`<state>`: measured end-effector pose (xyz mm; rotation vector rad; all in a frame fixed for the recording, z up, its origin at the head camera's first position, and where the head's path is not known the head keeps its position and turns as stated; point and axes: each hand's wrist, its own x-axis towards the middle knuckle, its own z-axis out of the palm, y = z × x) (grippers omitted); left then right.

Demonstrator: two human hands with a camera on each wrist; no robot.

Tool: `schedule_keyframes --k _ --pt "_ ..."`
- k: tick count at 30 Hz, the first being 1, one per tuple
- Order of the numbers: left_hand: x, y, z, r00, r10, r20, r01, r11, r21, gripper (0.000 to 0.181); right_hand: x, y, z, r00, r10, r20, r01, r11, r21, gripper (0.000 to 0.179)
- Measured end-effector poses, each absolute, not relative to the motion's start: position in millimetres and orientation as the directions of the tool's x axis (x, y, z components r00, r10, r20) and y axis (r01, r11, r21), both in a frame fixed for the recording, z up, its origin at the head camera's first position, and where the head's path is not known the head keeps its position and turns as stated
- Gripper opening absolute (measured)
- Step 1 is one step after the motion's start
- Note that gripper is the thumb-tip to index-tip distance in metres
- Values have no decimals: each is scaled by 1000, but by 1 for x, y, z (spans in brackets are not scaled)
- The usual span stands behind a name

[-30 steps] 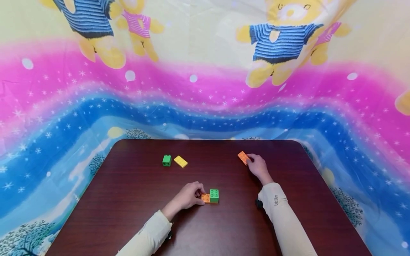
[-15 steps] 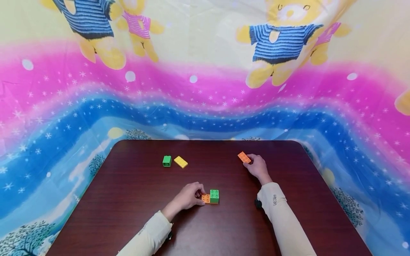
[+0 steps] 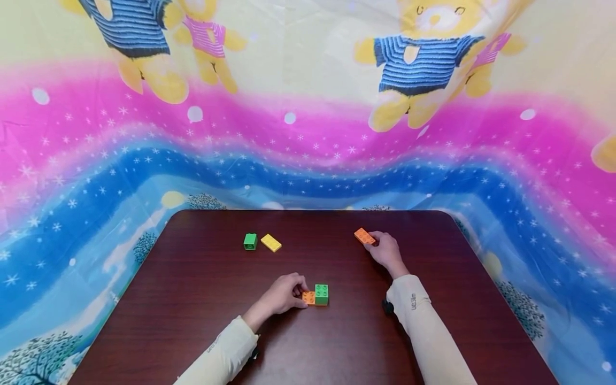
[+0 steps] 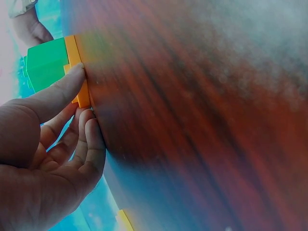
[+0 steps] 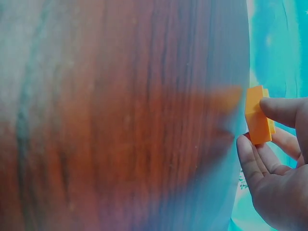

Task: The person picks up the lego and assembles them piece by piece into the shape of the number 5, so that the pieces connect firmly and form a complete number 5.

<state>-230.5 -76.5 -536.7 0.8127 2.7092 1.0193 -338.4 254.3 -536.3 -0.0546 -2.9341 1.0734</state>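
Observation:
Near the middle of the table, my left hand (image 3: 284,294) pinches the left end of a flat orange toy brick (image 3: 309,298) between thumb and fingers. A green brick (image 3: 321,294) is stacked on that brick's right end, its studs facing up. In the left wrist view the thumb lies along the flat orange brick (image 4: 83,94). Farther back on the right, my right hand (image 3: 387,251) pinches another orange brick (image 3: 364,236) by its near right end. The right wrist view shows this orange brick (image 5: 258,115) between thumb and fingers; whether it touches the table I cannot tell.
A loose green brick (image 3: 250,241) lies at the back left with its hollow side facing me. Right beside it is a flat yellow brick (image 3: 271,243). The dark wooden table (image 3: 192,299) ends at a patterned curtain (image 3: 308,160).
The orange brick in my right hand has turned a little and shifted slightly left, with the thumb at its near edge. My left hand and the stacked bricks stay put.

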Motion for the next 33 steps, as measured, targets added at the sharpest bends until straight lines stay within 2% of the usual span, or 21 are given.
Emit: schedule_keyframes --k 33 --pt "-229 -77 -534 -837 544 66 448 611 652 26 -295 208 -501 -982 -159 98 -182 695 -696 42"
